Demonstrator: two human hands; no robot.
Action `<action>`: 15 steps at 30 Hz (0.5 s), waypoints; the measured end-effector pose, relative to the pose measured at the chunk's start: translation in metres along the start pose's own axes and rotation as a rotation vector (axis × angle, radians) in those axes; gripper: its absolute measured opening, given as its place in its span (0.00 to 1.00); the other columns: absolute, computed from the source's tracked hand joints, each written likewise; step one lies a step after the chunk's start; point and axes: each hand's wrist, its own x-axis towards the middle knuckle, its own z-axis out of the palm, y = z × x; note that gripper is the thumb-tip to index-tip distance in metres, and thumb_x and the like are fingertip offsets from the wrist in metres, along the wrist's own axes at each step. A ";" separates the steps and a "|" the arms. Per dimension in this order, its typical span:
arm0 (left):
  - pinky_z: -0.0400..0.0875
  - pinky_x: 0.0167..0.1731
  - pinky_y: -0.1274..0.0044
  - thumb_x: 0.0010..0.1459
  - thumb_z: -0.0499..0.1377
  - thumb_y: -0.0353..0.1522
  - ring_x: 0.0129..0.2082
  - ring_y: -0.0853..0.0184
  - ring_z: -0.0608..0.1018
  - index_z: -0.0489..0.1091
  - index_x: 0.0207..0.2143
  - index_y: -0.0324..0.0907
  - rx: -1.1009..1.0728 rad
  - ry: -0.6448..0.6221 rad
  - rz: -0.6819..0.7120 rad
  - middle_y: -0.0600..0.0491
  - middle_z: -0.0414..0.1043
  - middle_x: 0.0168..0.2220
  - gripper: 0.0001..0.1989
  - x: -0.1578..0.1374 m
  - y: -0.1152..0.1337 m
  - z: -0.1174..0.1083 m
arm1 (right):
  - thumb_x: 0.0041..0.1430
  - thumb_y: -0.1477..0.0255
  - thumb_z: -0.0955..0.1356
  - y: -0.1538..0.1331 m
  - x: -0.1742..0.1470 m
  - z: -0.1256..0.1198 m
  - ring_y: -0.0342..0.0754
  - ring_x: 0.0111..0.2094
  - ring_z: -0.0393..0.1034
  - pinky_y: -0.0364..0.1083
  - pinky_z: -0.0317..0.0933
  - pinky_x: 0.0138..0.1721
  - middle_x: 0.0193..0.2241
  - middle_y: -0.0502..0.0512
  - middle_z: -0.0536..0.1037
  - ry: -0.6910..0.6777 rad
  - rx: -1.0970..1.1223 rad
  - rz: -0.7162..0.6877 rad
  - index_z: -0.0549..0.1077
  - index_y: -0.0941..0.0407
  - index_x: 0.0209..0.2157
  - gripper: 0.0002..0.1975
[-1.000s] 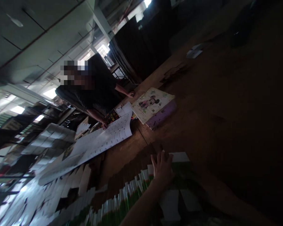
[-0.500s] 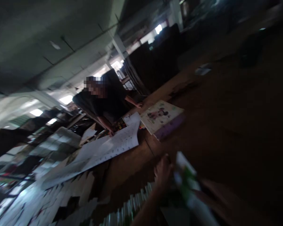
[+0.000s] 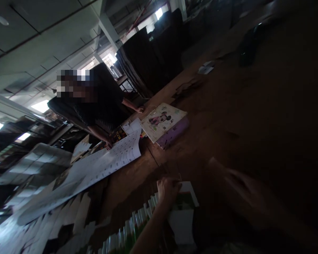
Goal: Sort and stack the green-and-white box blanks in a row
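Note:
My left hand (image 3: 167, 192) is closed at the top edge of a white-and-green folded card piece (image 3: 187, 201), its fingers pinched against the card. Below that edge the piece shows a green panel and a white lower part. To the right, my right hand (image 3: 243, 187) is held above the dark tabletop with fingers stretched out and nothing in them; it is dim and slightly blurred. Beside my left forearm stands a row of similar white-and-green pieces (image 3: 132, 225), packed close on edge and partly hidden by the arm.
A box with a cartoon figure (image 3: 163, 123) and purple side lies on the brown table (image 3: 129, 183). Left of it spreads a large printed sheet (image 3: 116, 155), where a co-worker in dark clothing (image 3: 103, 106) leans with both hands down. White stacked pieces (image 3: 50, 225) fill the near left.
The view has swung, shifting the scene leftward. My right hand has let go of a white-and-green piece and moved off to the right. My left hand now grips a piece by its top.

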 end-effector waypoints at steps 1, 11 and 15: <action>0.60 0.54 0.67 0.58 0.58 0.34 0.50 0.61 0.74 0.78 0.41 0.49 -0.016 0.009 -0.006 0.54 0.79 0.44 0.10 0.000 -0.001 -0.001 | 0.64 0.51 0.54 0.000 0.001 0.017 0.57 0.54 0.70 0.56 0.65 0.54 0.53 0.63 0.76 -0.060 0.022 -0.055 0.70 0.53 0.56 0.30; 0.58 0.53 0.66 0.59 0.58 0.32 0.50 0.63 0.73 0.78 0.36 0.51 0.034 0.029 0.015 0.57 0.79 0.43 0.09 -0.004 0.001 0.005 | 0.64 0.56 0.60 0.066 -0.018 0.133 0.67 0.68 0.42 0.68 0.53 0.60 0.69 0.57 0.51 -0.103 -0.351 -0.378 0.62 0.43 0.63 0.27; 0.58 0.54 0.65 0.60 0.56 0.32 0.50 0.62 0.72 0.78 0.36 0.51 0.085 0.007 0.055 0.57 0.78 0.42 0.10 -0.005 0.002 0.004 | 0.63 0.57 0.62 0.061 -0.018 0.127 0.67 0.67 0.47 0.67 0.55 0.59 0.69 0.58 0.51 -0.141 -0.367 -0.402 0.61 0.43 0.63 0.27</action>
